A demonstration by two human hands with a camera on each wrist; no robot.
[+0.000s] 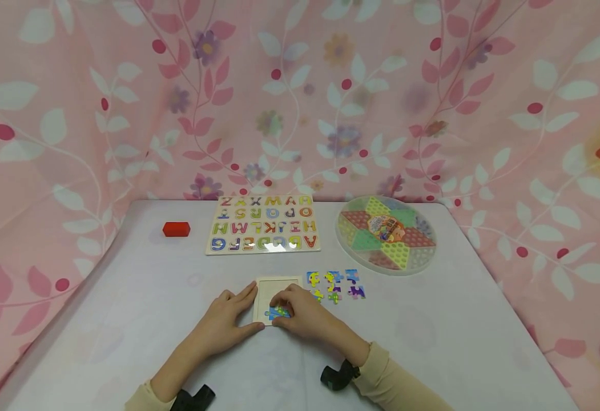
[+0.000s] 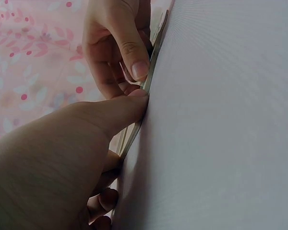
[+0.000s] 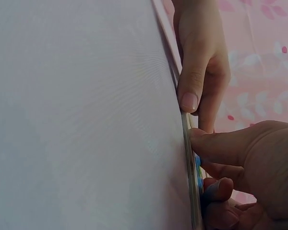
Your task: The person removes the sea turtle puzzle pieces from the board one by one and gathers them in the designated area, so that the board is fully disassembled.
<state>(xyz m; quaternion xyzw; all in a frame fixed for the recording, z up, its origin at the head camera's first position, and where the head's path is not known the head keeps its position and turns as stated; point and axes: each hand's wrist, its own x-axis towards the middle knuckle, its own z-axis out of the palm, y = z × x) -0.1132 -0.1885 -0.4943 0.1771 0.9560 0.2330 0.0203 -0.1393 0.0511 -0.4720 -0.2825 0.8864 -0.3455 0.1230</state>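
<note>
A small wooden puzzle tray (image 1: 277,283) lies on the table, with joined blue and green puzzle pieces (image 1: 279,312) in its lower part. My left hand (image 1: 224,315) steadies the tray, its extended fingers against the left edge and its thumb at the lower left corner. Over the tray, my right hand (image 1: 302,311) has its fingers curled onto a puzzle piece, partly hidden beneath them. In the right wrist view, the right thumb (image 3: 221,143) touches the tray's near edge. Loose puzzle pieces (image 1: 355,291) lie just right of the tray.
Behind the tray lies an alphabet board (image 1: 264,224) with colourful letters. A round Chinese checkers board (image 1: 386,235) sits at the back right, and a red block (image 1: 176,229) at the back left. A pink floral curtain (image 1: 300,103) hangs behind the white-covered table (image 1: 459,319).
</note>
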